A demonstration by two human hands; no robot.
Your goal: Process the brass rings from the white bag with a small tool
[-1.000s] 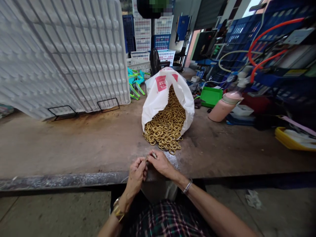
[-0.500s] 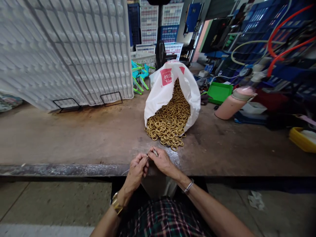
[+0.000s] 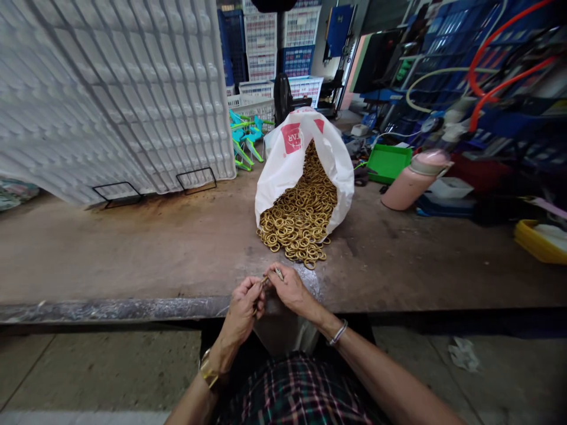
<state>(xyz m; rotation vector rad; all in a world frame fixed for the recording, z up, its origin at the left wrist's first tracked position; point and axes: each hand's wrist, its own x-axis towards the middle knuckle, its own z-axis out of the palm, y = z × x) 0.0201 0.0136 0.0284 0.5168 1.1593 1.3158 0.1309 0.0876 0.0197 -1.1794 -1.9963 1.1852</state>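
At the table's front edge, my left hand is closed, its thumb and forefinger pinching a brass ring that is mostly hidden by the fingertips. My right hand meets it from the other side, fingertips almost touching. A slim silver tool shows between the right thumb and forefinger; its exact kind is too small to make out. Just beyond both hands, a pile of brass rings spills from the mouth of a white plastic bag lying on its side.
White ribbed plastic trays lean upright on the left behind black wire stands. To the right are a pink bottle, a green tray and a yellow container. Stacked crates stand behind the wooden table.
The view has shifted slightly. Both hands keep nearly the same pose at the table edge, and a bit more of the brass ring shows between the fingertips.
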